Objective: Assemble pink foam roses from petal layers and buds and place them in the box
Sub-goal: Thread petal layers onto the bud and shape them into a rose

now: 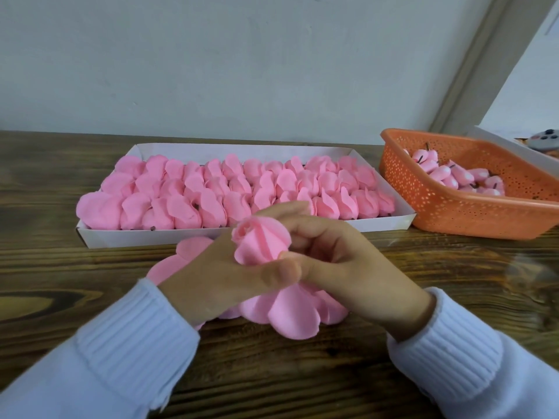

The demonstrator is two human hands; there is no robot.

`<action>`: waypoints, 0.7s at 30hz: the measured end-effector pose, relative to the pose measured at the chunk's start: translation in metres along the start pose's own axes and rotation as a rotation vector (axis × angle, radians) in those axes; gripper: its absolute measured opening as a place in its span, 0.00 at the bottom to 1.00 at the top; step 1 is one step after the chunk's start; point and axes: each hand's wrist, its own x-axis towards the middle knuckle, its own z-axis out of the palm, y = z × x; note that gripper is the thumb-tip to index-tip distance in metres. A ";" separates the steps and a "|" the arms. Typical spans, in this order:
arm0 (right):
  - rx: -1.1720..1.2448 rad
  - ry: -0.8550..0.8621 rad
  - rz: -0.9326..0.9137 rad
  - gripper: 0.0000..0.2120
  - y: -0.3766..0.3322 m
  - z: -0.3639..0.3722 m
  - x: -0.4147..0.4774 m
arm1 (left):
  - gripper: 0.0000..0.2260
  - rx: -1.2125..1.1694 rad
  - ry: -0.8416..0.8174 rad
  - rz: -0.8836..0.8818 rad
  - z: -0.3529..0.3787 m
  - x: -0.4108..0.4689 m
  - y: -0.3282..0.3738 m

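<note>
**Q:** Where is the rose in relation to the box (136, 237)?

**A:** The rose (260, 240) sits just in front of the box's near wall, about midway along it. You hold it above the surface (60, 267), between your two hands.

**Q:** How does each hand stand?

**A:** Your left hand (211, 276) is clamped on the rose. Its thumb crosses the base from the front and its fingers rise behind the petals on the side facing the box. Your right hand (348, 261) has its fingers curled together and pinches the lower right edge of the rose, touching the left thumb.

**Q:** What lies under the hands?

**A:** Loose petal layers (290, 313) lie flat on the surface in front of the box. They spread out from beneath both hands towards you.

**Q:** And inside the box?

**A:** Finished roses (211, 189) are packed close in rows from one end wall to the other. A strip of bare white floor shows along the far wall.

**Q:** What stands beside the box?

**A:** An orange perforated basket (453, 213) stands just to the right of the box, near its right end wall. It holds pink buds (447, 173) with dark stems. Your white ribbed sleeves (130, 337) come in from the side of the surface farthest from the box.
</note>
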 end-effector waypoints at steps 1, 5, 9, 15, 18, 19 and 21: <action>-0.025 -0.004 0.009 0.14 0.000 0.000 0.000 | 0.21 -0.008 -0.033 0.001 0.002 0.001 0.000; -0.082 0.025 -0.021 0.15 -0.003 0.000 0.001 | 0.18 -0.039 0.078 0.010 0.008 0.003 -0.003; -0.094 0.053 0.006 0.13 -0.003 0.001 0.000 | 0.25 -0.049 0.166 -0.018 0.011 0.001 -0.009; -0.081 0.077 0.011 0.14 -0.003 0.001 0.002 | 0.22 -0.118 0.200 -0.012 0.013 0.004 -0.009; -0.093 0.121 0.023 0.16 -0.001 0.000 0.004 | 0.10 -0.117 0.330 -0.038 0.017 0.002 -0.013; -0.096 0.127 0.030 0.17 -0.001 -0.001 0.004 | 0.08 -0.129 0.378 -0.052 0.016 0.001 -0.013; -0.126 0.129 0.048 0.19 -0.001 -0.002 0.004 | 0.14 -0.167 0.309 -0.021 0.016 0.003 -0.011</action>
